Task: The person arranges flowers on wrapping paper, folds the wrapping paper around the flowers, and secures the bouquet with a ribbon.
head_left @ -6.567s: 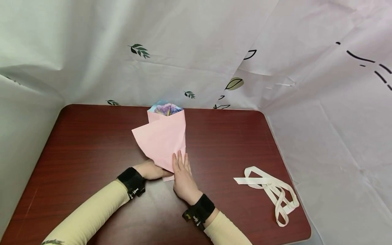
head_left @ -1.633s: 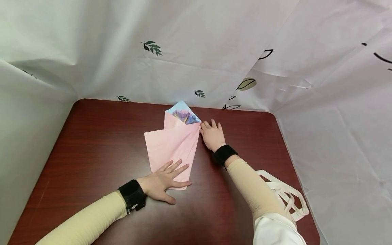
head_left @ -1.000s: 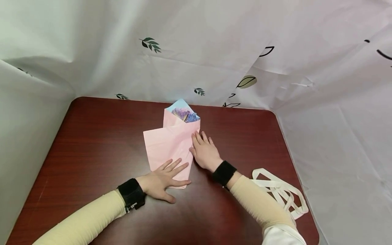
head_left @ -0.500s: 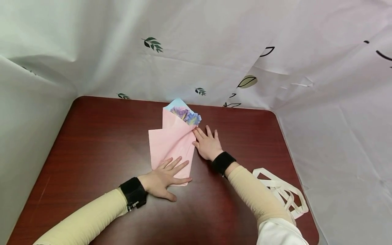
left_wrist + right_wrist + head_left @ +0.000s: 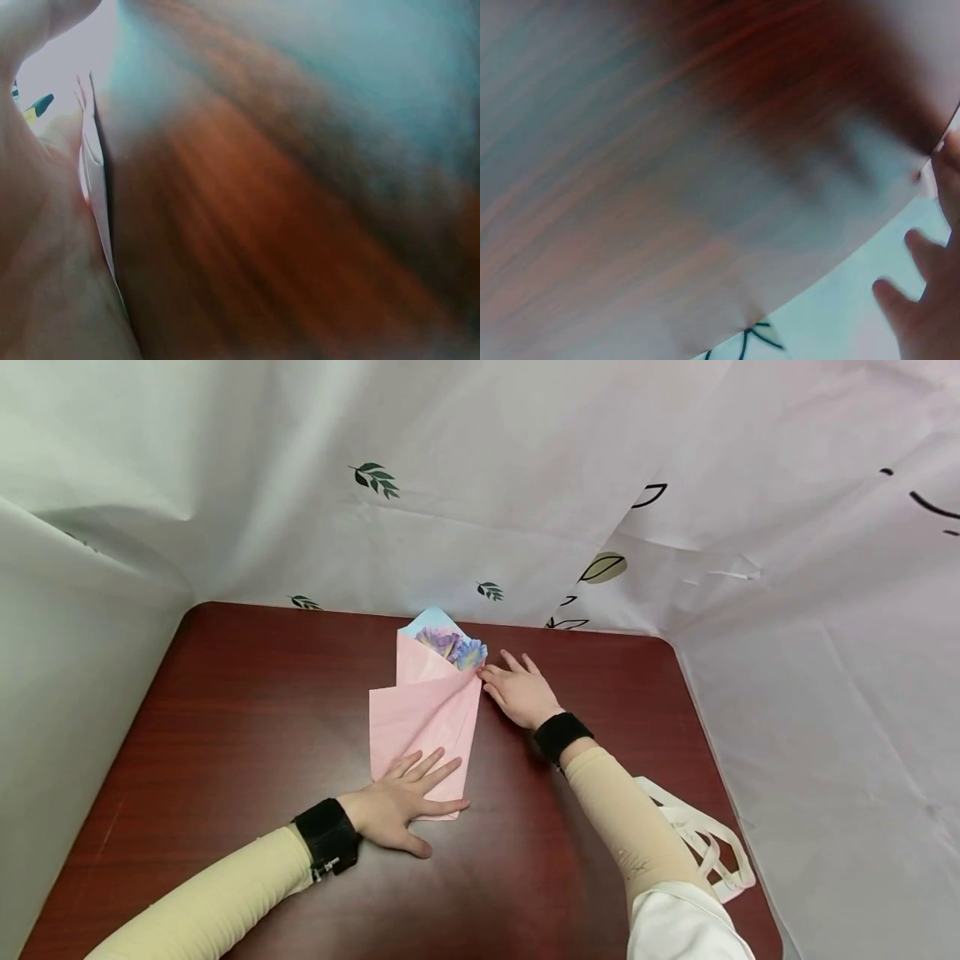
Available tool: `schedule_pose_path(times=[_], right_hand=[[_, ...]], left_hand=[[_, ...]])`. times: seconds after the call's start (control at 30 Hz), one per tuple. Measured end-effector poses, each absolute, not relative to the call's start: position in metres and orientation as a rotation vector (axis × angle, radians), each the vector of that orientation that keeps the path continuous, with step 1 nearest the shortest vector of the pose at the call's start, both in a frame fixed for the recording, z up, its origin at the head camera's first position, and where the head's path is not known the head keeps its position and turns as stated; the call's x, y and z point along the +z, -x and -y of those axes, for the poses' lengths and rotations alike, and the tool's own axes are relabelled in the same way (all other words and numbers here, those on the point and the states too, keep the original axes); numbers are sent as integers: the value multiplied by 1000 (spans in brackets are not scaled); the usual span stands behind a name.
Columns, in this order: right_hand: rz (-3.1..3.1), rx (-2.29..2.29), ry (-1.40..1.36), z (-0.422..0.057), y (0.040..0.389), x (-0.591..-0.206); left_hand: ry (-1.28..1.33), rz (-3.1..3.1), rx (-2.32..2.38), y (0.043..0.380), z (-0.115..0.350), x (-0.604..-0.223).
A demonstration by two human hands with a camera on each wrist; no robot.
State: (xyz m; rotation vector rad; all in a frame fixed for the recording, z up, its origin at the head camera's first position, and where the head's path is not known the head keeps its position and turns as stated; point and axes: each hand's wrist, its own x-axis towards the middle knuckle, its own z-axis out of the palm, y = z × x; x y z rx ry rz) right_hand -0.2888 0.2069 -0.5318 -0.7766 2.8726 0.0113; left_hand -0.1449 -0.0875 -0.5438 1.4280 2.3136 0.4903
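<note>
A sheet of pink wrapping paper point(image 5: 412, 714) lies folded on the table around purple and blue flowers point(image 5: 453, 647). Light blue paper point(image 5: 433, 620) shows behind the blooms. My left hand point(image 5: 401, 806) rests flat across the lower end of the wrap, fingers spread. In the left wrist view the edge of the pink paper shows beside the palm point(image 5: 45, 217). My right hand point(image 5: 521, 693) reaches to the wrap's upper right edge, fingertips at the paper just under the blue flower. Its outer fingers point(image 5: 915, 307) are extended and spread in the right wrist view.
A loose white ribbon point(image 5: 712, 847) lies in a tangle at the table's right side, partly behind my right forearm. The dark red table point(image 5: 247, 693) ends at a white cloth backdrop point(image 5: 480, 527) with leaf prints. Both wrists wear black bands.
My left hand came from the wrap's lower left side to lie flat on it. My right hand went up the right edge, slid down, and is back near the top. More blue flower shows.
</note>
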Motion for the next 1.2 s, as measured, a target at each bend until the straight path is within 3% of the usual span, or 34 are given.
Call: schedule_pose_path(times=[0.2,0.47,0.67,0.9,1.07,1.2], right_hand=[[-2939,81,535,-181,296,-525],[-2903,398,401,-163,311,-529],[-2903,357,319,-160,308,-533],[-2945,159,212,-154,253,-524],[-2888,20,485,-148,205,-523],[-2806,-82,668,-149,186,-527]], left_hand=[[-1413,-2328,461,145,85,-546],[-1449,-2310,489,146,84,-550],[-1455,-2313,472,147,86,-548],[-1448,-2306,502,146,85,-549],[-1425,-2304,487,145,86,-547],[-1390,-2231,600,148,89,-547]])
